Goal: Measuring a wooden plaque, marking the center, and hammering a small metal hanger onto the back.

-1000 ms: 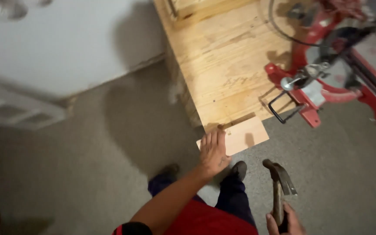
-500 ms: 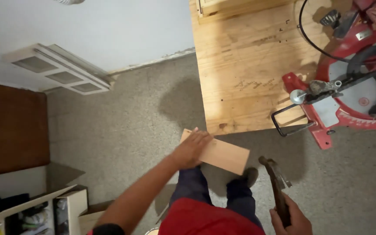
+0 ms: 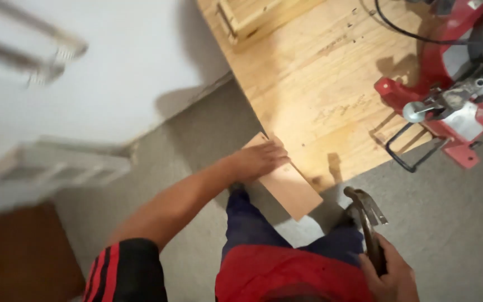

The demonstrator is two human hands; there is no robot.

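Observation:
My left hand [image 3: 261,159] grips a flat, light wooden board [image 3: 292,187] by its upper end, holding it against the near edge of a plywood bench top [image 3: 320,84]. My right hand [image 3: 389,274] is at the lower right, closed around the handle of a claw hammer [image 3: 367,218] whose dark head points up toward the board's lower end. The hammer head is a little apart from the board. My legs in dark blue trousers stand just below the board.
A red mitre saw [image 3: 454,95] with a black wire clamp and cable sits on the bench's right side. A wooden box [image 3: 247,17] lies at the bench's far end. Grey carpet [image 3: 454,207] covers the floor; a white wall and vent [image 3: 62,162] are at left.
The view swung and drew closer. My left hand moved the board from out over the floor up against the bench's edge. The hammer stayed in my right hand, low right.

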